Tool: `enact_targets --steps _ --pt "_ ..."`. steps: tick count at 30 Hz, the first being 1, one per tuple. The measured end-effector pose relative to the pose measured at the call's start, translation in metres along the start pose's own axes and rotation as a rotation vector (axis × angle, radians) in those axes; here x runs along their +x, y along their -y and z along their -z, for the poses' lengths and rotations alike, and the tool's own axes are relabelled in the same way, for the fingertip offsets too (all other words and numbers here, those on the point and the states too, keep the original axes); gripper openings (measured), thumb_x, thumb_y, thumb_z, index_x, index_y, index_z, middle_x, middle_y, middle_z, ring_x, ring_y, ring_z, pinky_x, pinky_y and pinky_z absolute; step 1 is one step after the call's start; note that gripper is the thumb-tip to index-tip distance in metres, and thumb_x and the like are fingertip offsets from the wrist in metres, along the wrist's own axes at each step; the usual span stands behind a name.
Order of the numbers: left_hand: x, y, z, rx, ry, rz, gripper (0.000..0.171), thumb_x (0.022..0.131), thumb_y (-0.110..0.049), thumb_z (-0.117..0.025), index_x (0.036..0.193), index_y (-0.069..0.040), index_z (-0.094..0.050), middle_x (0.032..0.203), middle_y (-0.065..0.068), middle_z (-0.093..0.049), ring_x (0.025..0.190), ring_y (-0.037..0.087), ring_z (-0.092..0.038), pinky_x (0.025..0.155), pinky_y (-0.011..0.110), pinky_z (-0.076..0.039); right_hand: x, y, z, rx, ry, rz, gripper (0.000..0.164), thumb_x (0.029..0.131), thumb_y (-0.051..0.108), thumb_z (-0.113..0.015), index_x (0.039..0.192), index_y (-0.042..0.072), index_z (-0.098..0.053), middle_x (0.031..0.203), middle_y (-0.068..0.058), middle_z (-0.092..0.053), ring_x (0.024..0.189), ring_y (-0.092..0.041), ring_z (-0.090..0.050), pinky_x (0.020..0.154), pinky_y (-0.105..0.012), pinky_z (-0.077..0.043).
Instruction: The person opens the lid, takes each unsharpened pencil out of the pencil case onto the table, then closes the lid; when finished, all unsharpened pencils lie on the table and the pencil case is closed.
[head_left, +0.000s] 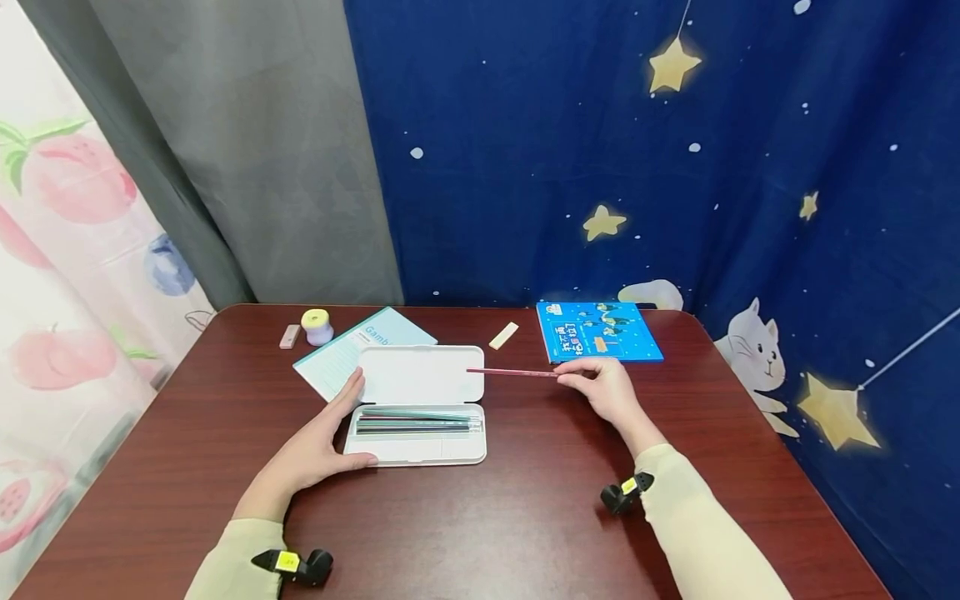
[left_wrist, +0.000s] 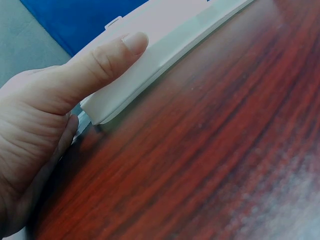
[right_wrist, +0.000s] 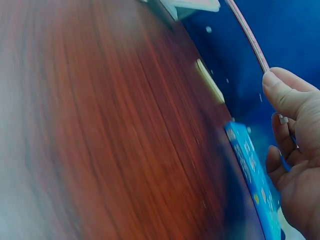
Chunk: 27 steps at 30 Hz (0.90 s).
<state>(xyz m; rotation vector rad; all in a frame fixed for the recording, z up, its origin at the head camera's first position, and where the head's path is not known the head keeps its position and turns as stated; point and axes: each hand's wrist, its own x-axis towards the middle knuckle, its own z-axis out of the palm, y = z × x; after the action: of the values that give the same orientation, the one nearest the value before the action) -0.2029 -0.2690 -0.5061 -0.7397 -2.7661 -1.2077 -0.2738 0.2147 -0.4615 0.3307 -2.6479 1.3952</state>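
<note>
A white pencil case (head_left: 408, 452) lies with its lid (head_left: 422, 375) folded back, and several dark and green pencils (head_left: 412, 423) are inside the tray. My left hand (head_left: 317, 446) holds the left end of the case, its thumb (left_wrist: 107, 62) on the front edge and its fingers at the lid's side. To the right, my right hand (head_left: 606, 390) pinches a red pencil (head_left: 513, 372) by one end between thumb and fingers. The pencil points left, its far end over the lid's right edge. In the right wrist view the pencil (right_wrist: 248, 37) stretches away from the fingertips.
Beneath the case's lid lies a light-blue notebook (head_left: 330, 367). A yellow-topped round container (head_left: 318, 328) and a small pinkish eraser (head_left: 289, 337) stand at the back left. A cream strip (head_left: 503, 336) and a blue book (head_left: 600, 332) lie at the back right, before the curtain (head_left: 510, 167).
</note>
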Motion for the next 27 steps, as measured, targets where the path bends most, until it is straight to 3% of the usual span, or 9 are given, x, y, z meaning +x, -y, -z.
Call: enact_targets --steps 6,14,27 --pt "-0.004 0.0 0.002 0.005 -0.006 0.001 0.121 0.081 -0.047 -0.089 0.169 -0.017 -0.012 0.177 0.0 -0.004 0.16 0.016 -0.008 0.109 0.001 -0.012 0.004 -0.018 0.013 -0.033 -0.015 -0.036 0.013 0.093 0.021 -0.081 0.105 0.017 -0.085 0.107 -0.005 -0.08 0.107 -0.025 -0.07 0.092 -0.042 -0.054" --pt "-0.008 0.0 0.002 0.011 -0.013 -0.003 0.12 0.082 -0.046 -0.089 0.169 -0.015 -0.013 0.177 0.002 -0.004 0.16 0.012 -0.008 0.109 0.001 -0.013 0.01 -0.037 0.014 -0.09 0.006 -0.085 0.01 0.093 0.019 -0.081 0.103 0.018 -0.085 0.106 -0.005 -0.079 0.108 -0.027 -0.069 0.1 -0.05 -0.051" --pt "0.001 -0.001 0.001 -0.002 0.006 0.008 0.122 0.081 -0.048 -0.089 0.169 -0.017 -0.012 0.176 -0.001 -0.003 0.161 0.024 -0.01 0.109 0.001 -0.012 0.013 -0.041 0.013 -0.191 -0.012 -0.136 0.012 0.095 0.019 -0.079 0.104 0.016 -0.085 0.112 -0.009 -0.078 0.114 -0.031 -0.066 0.102 -0.053 -0.049"
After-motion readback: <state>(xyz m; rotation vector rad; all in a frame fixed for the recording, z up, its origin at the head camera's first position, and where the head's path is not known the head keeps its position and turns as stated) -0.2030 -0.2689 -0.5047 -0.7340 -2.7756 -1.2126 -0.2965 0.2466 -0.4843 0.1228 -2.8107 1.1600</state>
